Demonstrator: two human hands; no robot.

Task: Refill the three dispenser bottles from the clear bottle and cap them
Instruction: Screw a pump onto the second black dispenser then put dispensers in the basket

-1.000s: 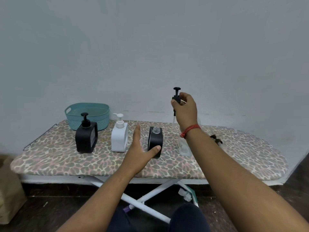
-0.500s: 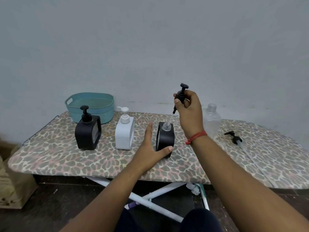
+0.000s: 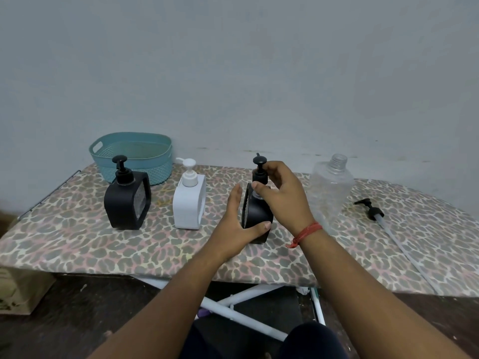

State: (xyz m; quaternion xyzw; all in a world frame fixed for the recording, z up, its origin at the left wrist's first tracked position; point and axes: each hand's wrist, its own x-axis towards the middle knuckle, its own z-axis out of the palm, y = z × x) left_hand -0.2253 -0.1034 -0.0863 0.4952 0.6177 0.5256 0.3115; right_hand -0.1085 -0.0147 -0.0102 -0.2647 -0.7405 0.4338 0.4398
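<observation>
Black pump (image 3: 260, 170): right hand (image 3: 286, 196) pinches | left hand (image 3: 234, 229) steadies bottle (image 3: 255, 213)

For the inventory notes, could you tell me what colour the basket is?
The basket is teal, a light blue-green, seen clearly in the head view.

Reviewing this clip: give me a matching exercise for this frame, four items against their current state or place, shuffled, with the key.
Items:
1. white dispenser
2. clear bottle
3. loose black pump
4. teal basket

States:
A. lying on its side at the board's right end
B. standing uncapped, neck open
C. at the back left, against the wall
D. standing upright with its pump on

Pairs: 1-D, 2-B, 3-A, 4-C
</observation>
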